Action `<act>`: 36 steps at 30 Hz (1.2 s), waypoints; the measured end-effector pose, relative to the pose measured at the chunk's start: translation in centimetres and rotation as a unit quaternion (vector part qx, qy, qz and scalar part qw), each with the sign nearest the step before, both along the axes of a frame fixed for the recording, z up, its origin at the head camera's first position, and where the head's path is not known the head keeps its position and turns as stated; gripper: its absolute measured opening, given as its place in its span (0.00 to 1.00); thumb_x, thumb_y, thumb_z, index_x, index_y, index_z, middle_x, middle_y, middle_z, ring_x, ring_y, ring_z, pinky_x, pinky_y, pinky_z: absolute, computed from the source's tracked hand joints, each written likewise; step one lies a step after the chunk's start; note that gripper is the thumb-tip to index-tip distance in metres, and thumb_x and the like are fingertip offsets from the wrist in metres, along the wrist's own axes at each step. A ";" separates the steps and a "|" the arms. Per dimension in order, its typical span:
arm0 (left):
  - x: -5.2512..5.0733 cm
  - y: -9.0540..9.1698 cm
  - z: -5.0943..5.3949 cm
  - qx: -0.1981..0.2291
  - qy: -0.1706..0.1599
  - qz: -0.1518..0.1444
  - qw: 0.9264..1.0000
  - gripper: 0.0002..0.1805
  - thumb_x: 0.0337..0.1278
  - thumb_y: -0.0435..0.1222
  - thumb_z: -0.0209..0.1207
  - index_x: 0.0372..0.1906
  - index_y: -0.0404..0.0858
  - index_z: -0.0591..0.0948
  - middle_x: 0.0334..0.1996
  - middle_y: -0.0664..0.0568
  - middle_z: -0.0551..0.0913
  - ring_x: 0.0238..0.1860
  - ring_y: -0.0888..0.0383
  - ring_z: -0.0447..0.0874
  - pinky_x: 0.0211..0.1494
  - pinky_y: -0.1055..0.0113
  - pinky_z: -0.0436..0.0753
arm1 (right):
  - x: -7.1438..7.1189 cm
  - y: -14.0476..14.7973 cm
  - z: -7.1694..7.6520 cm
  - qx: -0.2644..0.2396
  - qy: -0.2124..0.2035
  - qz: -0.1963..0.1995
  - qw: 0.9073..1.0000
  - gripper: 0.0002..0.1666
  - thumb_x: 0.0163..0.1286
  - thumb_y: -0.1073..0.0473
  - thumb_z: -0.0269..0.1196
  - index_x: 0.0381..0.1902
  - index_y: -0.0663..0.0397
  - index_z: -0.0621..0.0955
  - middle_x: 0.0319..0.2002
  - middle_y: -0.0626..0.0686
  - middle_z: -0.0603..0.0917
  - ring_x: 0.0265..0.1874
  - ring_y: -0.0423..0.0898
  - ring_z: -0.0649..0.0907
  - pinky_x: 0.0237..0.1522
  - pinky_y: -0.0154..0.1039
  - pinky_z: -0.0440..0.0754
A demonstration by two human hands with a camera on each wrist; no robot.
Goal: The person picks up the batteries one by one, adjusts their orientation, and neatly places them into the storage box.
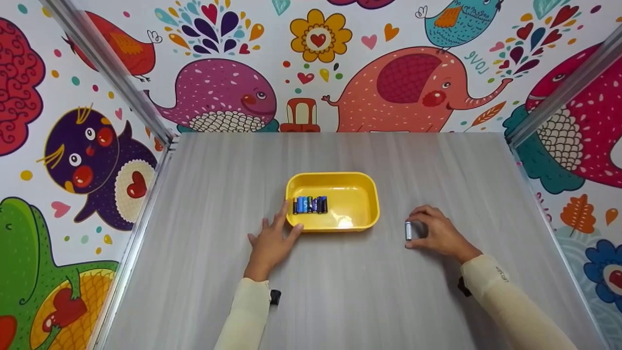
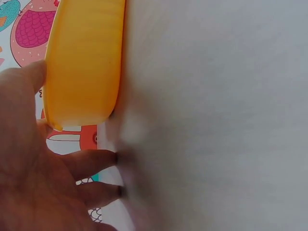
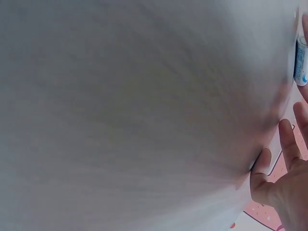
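A yellow plastic tray (image 1: pixel 352 209) with rounded corners sits on the table. Several batteries (image 1: pixel 309 204), mostly blue and dark, lie side by side at its left end. My left hand (image 1: pixel 273 243) spans the tray's near left corner, fingers spread, thumb at the front rim and index finger against the left side. To the right of the tray, my right hand (image 1: pixel 437 233) pinches a single silver-white battery (image 1: pixel 408 231) by its ends, between thumb and finger, at the table surface. In the right wrist view this battery (image 3: pixel 301 62) shows only partly, at the right edge.
A grey wood-grain table (image 1: pixel 350 282) lies under everything. Walls printed with cartoon animals (image 1: pixel 398 92) stand at the back and both sides, with metal frame posts (image 1: pixel 112 73) at the corners.
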State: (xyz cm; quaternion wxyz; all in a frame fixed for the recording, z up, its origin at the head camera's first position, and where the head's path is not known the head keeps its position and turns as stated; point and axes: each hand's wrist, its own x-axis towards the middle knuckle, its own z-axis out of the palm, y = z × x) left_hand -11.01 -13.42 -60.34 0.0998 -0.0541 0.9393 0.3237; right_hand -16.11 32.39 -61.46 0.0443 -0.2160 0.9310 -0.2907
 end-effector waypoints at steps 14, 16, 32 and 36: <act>0.1 0.0 0.1 -0.002 0.002 0.001 1.000 0.45 0.62 0.75 0.44 0.80 0.75 0.41 0.77 0.44 0.66 0.80 0.33 0.51 0.70 0.18 0.40 | -0.3 -1.0 0.1 -0.013 0.010 -0.019 1.000 0.32 0.48 0.46 0.84 0.48 0.52 0.86 0.57 0.50 0.79 0.57 0.50 0.76 0.59 0.52 0.77; 0.1 0.1 0.1 -0.002 0.000 0.001 1.000 0.45 0.62 0.76 0.44 0.80 0.75 0.41 0.78 0.44 0.66 0.80 0.33 0.51 0.70 0.18 0.40 | -0.6 -1.4 0.6 -0.030 0.008 -0.024 0.999 0.31 0.48 0.47 0.83 0.48 0.52 0.86 0.58 0.50 0.79 0.57 0.50 0.76 0.60 0.50 0.75; 0.1 0.2 0.2 -0.002 -0.005 0.005 1.000 0.45 0.62 0.76 0.43 0.79 0.76 0.41 0.78 0.46 0.65 0.81 0.34 0.51 0.71 0.19 0.39 | -4.8 -8.7 5.9 -0.063 -0.032 -0.023 0.997 0.31 0.55 0.46 0.80 0.54 0.49 0.83 0.59 0.48 0.77 0.59 0.54 0.78 0.65 0.57 0.78; 0.1 0.2 0.2 -0.002 0.000 0.002 1.000 0.44 0.63 0.75 0.44 0.80 0.76 0.41 0.78 0.46 0.65 0.80 0.33 0.51 0.70 0.18 0.40 | -5.7 -10.8 6.8 -0.068 -0.028 -0.001 0.997 0.32 0.55 0.47 0.80 0.55 0.51 0.82 0.58 0.48 0.77 0.59 0.57 0.79 0.64 0.58 0.80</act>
